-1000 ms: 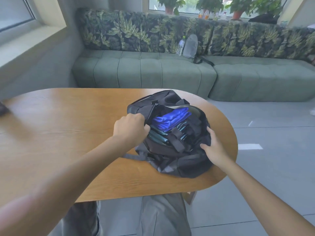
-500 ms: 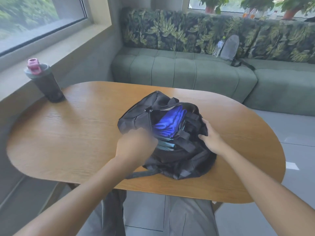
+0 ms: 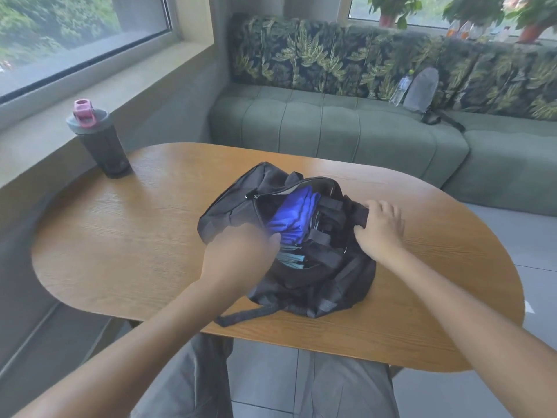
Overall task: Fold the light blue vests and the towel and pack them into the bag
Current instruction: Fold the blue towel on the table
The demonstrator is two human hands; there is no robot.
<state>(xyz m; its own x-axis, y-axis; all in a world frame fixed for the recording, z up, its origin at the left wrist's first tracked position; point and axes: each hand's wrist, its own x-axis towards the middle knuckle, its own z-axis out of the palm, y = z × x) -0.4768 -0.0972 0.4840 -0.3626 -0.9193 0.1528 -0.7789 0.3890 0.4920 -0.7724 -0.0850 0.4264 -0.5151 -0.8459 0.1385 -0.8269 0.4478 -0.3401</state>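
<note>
A black bag (image 3: 229, 212) lies open on the wooden table (image 3: 135, 236). Inside it a folded bright blue towel (image 3: 294, 212) sits on top, and folded light blue vests (image 3: 291, 259) show beneath it near the front. My left hand (image 3: 238, 251), blurred, is curled at the left front rim of the bag's opening and hides part of that rim. My right hand (image 3: 381, 227) grips the bag's right side, with the thumb under a black strap.
A dark shaker bottle (image 3: 99, 140) with a pink lid stands at the table's far left. A loose bag strap (image 3: 250, 315) trails toward the front edge. A green sofa (image 3: 331, 131) behind the table holds a grey pouch (image 3: 422, 89).
The view has swung left and the shaker bottle has come into sight. My right hand moved up along the bag's right side. My left hand stays at the left rim.
</note>
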